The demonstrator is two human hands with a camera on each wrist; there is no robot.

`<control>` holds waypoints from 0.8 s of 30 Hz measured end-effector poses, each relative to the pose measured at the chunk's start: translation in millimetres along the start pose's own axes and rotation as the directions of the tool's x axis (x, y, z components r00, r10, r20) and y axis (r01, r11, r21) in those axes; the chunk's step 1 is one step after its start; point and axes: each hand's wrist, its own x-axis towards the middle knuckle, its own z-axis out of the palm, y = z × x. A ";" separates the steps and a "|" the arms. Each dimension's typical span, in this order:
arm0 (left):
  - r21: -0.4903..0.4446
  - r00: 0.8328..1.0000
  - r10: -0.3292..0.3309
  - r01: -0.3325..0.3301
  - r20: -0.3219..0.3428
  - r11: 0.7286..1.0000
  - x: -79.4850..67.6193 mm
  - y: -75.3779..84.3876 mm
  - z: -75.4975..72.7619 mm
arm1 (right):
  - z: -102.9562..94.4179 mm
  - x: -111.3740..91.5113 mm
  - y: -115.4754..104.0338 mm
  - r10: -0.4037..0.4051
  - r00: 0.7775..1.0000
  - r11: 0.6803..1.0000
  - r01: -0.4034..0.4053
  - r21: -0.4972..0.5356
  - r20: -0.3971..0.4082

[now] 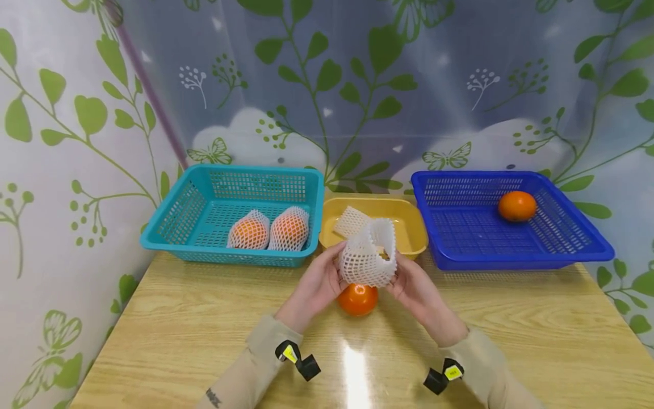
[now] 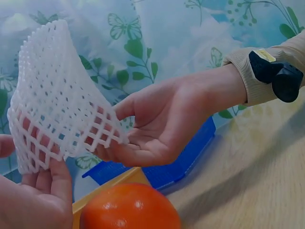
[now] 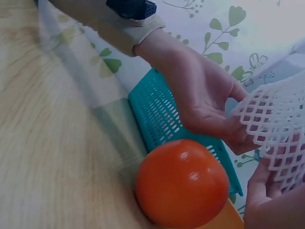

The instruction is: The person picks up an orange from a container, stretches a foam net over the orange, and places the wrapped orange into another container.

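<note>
The left hand and the right hand both grasp a white foam net, fingers pinching its rim from either side, so it hangs spread between them. A bare orange fruit sits on the counter, below the net and between the two hands, on the wrist side of the fingertips.

The likeliest trouble is a roll: the fruit is round and neither hand steadies it, so a brush from a palm or the net could send it off. The mesh looks thin, and might tear if the hands pulled hard apart; a slack grip on one side could let the mouth fold in.

Past the fingertips, the near rim of the yellow tray lies close and could snag a knuckle pushed forward. The teal basket has its near corner just beside the left hand; the blue basket stands farther out beyond the right hand. Easier room lies back toward the wrists and outward of both forearms, over plain wood.
</note>
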 end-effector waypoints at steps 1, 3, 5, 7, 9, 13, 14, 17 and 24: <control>0.006 1.000 -0.005 0.005 -0.006 1.000 -0.8 -1.0 -2.3 | -2.1 -1.1 1.7 0.007 1.000 1.000 -0.007 -0.010 0.002; 0.022 1.000 -0.013 0.013 -0.028 1.000 -2.7 -3.8 -7.7 | -5.6 -2.7 4.8 0.033 0.999 0.998 -0.034 -0.049 -0.024; 0.058 0.998 -0.016 0.020 -0.064 0.998 -4.5 -6.9 -13.0 | -9.1 -4.1 8.0 0.068 0.996 0.993 -0.074 -0.087 -0.066; 0.090 0.995 -0.023 0.032 -0.098 0.995 -6.1 -9.8 -18.2 | -11.5 -5.3 11.1 0.099 0.989 0.986 -0.111 -0.120 -0.107; 0.134 0.993 -0.023 0.039 -0.118 0.990 -8.2 -11.9 -22.6 | -14.3 -6.2 14.4 0.116 0.985 0.979 -0.136 -0.153 -0.130; 0.193 0.989 -0.023 0.051 -0.146 0.980 -11.6 -14.9 -29.8 | -19.0 -7.1 20.5 0.134 0.982 0.967 -0.159 -0.196 -0.135; 0.204 0.988 -0.023 0.054 -0.150 0.977 -12.0 -15.7 -31.4 | -20.2 -7.1 21.8 0.138 0.982 0.965 -0.163 -0.205 -0.132; 0.218 0.984 -0.029 0.067 -0.173 0.974 -12.7 -18.5 -34.8 | -22.6 -7.4 24.8 0.153 0.980 0.960 -0.178 -0.218 -0.126; 0.202 0.966 -0.073 0.126 -0.249 0.971 -14.3 -26.7 -39.6 | -26.5 -6.9 28.2 0.182 0.972 0.930 -0.219 -0.296 -0.147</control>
